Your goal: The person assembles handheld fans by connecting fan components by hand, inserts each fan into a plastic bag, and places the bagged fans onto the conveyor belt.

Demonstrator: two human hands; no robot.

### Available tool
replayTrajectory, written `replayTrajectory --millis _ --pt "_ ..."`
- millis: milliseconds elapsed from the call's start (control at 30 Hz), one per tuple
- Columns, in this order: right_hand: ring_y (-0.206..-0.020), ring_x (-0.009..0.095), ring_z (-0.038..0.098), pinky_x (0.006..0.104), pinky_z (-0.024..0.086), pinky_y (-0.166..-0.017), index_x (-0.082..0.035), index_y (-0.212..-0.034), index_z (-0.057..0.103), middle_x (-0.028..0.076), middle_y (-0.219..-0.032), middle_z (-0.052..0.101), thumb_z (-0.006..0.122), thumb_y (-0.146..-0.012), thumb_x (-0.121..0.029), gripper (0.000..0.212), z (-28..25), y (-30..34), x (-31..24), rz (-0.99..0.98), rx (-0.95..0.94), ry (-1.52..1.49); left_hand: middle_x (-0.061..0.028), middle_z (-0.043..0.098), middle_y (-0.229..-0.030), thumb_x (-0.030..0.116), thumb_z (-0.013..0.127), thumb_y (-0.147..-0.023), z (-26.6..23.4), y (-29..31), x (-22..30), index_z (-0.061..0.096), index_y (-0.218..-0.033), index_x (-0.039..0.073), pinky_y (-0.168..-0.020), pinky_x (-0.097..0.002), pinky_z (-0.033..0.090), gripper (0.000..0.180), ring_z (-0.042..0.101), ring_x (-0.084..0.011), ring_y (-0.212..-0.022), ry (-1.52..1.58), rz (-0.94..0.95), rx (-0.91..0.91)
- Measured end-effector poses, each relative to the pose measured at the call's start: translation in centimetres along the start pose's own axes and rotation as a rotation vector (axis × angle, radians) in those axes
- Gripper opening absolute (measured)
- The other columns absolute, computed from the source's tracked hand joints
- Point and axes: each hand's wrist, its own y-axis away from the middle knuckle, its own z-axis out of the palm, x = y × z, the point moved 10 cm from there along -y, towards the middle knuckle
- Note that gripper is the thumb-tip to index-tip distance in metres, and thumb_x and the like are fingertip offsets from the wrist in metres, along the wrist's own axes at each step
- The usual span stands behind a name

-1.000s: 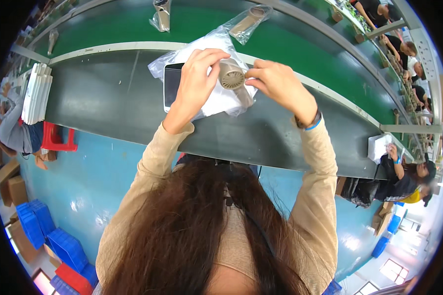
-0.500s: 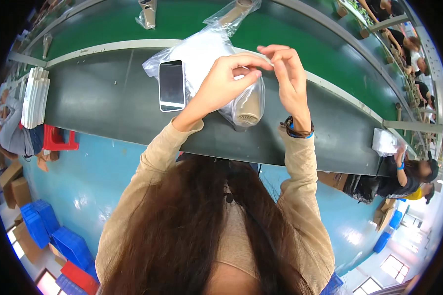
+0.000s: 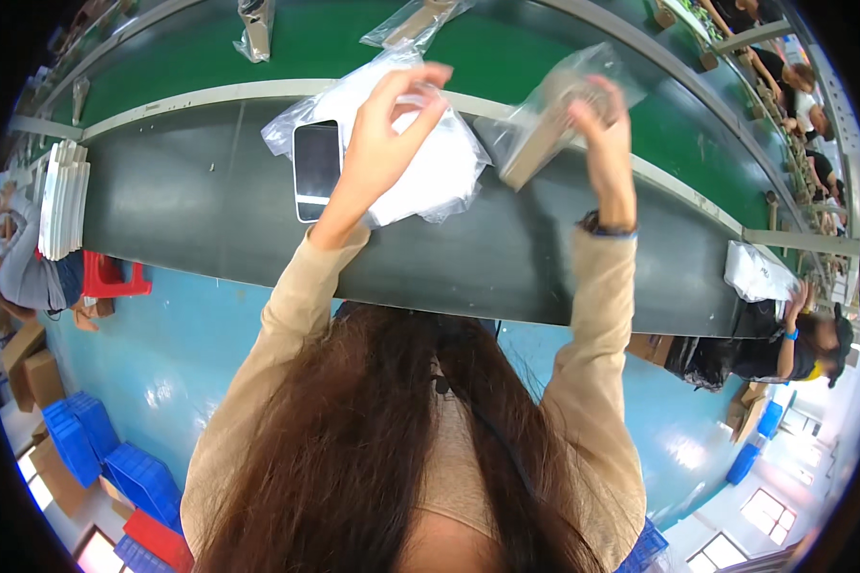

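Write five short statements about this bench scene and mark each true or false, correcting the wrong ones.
1. The right hand holds a bagged beige device. True.
2. The left hand is clenched into a fist. False: its thumb and fingertips are apart.
3. A phone lies to the left of the left hand. True.
4. The device lies on the white plastic. False: it is to the right of it.
5. The stool is red. True.

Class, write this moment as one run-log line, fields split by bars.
right hand: holding bagged beige device | left hand: open, over white plastic pile, contact unclear | phone: at pile's left side
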Motion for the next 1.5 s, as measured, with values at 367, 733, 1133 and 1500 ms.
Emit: replayTrajectory --millis 367,733,1133,1500 --pt "-0.087 0.017 0.063 0.0302 0.05 -0.076 0.007 -0.108 0.063 0.01 -0.099 0.067 0.079 -0.076 -0.042 0.06 -5.7 -19.3 12.8 0.208 0.172 0.165 -0.016 0.056 -0.116 0.022 0.074 -0.077 3.2 8.7 -5.9 0.058 -0.108 0.0 -0.09 -0.043 0.044 0.041 0.052 -0.0349 -0.11 -0.913 0.093 -0.349" --pt "-0.103 0.027 0.059 0.0359 0.045 -0.089 -0.002 -0.128 0.052 0.018 -0.116 0.061 0.05 -0.096 -0.048 0.056 -8.6 -15.3 8.8 -0.165 0.436 0.437 -0.0096 0.058 -0.099 0.013 0.072 -0.077 2.8 9.1 -5.5 0.061 -0.096 0.004 -0.08 -0.0397 0.046 0.024 0.056 -0.0297 -0.095 -0.878 0.066 -0.325" --pt "-0.086 0.016 0.064 0.0275 0.046 -0.077 -0.002 -0.116 0.059 0.009 -0.105 0.066 0.042 -0.103 -0.033 0.038 -3.7 5.0 9.8 -0.065 0.234 0.16 -0.0115 0.065 -0.08 0.012 0.075 -0.078 1.5 8.3 -9.5 0.069 -0.088 0.0 -0.069 -0.0317 0.051 0.017 0.065 -0.0227 -0.073 -0.528 -0.347 -0.354" --pt "-0.082 0.013 0.06 0.0269 0.048 -0.079 0.002 -0.105 0.064 0.008 -0.094 0.066 0.047 -0.102 -0.027 0.033 -3.3 5.6 9.7 -0.015 0.205 0.205 -0.0101 0.064 -0.091 0.012 0.073 -0.079 1.1 8.2 -9.1 0.068 -0.089 0.001 -0.072 -0.0306 0.05 0.016 0.063 -0.0216 -0.079 -0.411 -0.357 -0.286"
